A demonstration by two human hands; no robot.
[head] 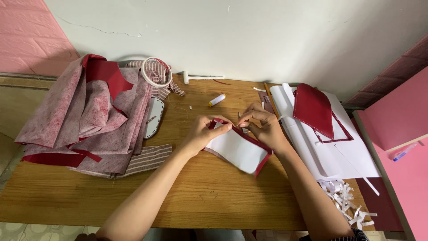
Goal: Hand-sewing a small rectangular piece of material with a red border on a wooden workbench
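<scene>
Left hand (pixel 206 130) and right hand (pixel 263 126) pinch top edge of white card piece with dark red fabric border (pixel 237 149), tabletop (pixel 209 196) centre. Thread spool (pixel 217 100) at 12 o'clock; fabric pile (pixel 84 116) at 9 o'clock.

Both hands meet over a white card piece (pixel 236 151) edged in dark red fabric: the left hand (pixel 203 134) pinches its upper edge, the right hand (pixel 265 127) grips beside it. A pile of mottled pink fabric (pixel 84 120) lies on the wooden table (pixel 200 196).

My wooden table (pixel 209 196) sits against a white wall (pixel 232 35) with a hairline crack. Pink brick-pattern panels (pixel 26 35) flank both sides. Soft, even light.
</scene>
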